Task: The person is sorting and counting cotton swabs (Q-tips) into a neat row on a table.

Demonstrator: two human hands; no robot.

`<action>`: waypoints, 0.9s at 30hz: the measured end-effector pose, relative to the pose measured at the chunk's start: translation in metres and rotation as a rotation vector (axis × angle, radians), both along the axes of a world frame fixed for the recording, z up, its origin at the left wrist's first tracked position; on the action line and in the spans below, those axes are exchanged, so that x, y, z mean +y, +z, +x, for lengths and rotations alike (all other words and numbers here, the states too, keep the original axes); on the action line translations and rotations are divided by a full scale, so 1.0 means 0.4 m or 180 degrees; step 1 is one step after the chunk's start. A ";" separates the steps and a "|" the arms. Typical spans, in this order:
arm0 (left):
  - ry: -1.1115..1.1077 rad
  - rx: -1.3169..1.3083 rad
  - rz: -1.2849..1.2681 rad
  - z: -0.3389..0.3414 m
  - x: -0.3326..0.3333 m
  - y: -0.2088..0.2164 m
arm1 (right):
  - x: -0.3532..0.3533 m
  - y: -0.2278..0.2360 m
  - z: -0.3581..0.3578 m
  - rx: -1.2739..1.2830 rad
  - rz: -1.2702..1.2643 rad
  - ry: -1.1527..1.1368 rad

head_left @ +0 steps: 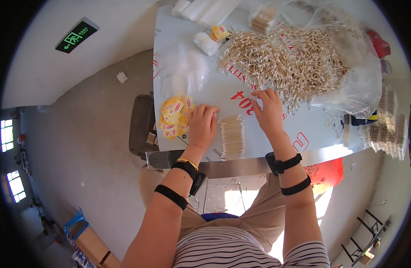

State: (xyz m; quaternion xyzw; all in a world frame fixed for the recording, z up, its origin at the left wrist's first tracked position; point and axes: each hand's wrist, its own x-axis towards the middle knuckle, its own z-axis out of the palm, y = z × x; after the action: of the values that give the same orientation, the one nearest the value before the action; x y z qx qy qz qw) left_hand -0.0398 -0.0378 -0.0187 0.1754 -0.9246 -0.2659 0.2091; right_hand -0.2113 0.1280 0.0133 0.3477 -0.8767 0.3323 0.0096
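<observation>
A neat row of cotton swabs (232, 137) lies side by side on the metal table, near its front edge. Left of its far end rests my left hand (203, 125), fingers bent and close together; whatever they may hold is hidden. Beside that hand is a heap of small yellow printed paper slips (174, 117). My right hand (269, 111) is over the table, right of the row, its thumb and forefinger apart with nothing visible between them. Just beyond it spreads a big loose pile of cotton swabs (290, 62).
Clear plastic bags (183, 67) lie at the left, near a white roll (206, 43) and a small yellow pack (220, 32). Plastic sheeting (357, 91) surrounds the pile's right side. Bundled swab packs (386, 129) stand at the right. A dark chair (140, 125) adjoins the table's left edge.
</observation>
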 end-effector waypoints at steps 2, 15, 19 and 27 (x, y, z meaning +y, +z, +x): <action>0.0005 0.0001 -0.0010 0.000 0.002 0.002 | -0.031 0.000 -0.007 0.0202 0.0147 -0.0151; 0.0057 0.0077 0.0054 -0.002 0.006 -0.009 | 0.135 0.010 0.059 -0.0584 0.0901 -0.0410; 0.0073 0.0075 0.0042 -0.004 0.010 -0.008 | 0.409 0.053 0.111 -0.1212 0.0490 -0.0878; 0.0062 0.0099 -0.0073 -0.004 0.000 -0.005 | 0.936 0.145 0.119 0.0022 0.2380 -0.2055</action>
State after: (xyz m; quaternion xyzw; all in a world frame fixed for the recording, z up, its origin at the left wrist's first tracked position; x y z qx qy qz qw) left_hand -0.0413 -0.0376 -0.0207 0.1778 -0.9224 -0.2560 0.2280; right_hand -0.1638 0.5022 0.0713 0.0390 -0.9988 -0.0261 -0.0104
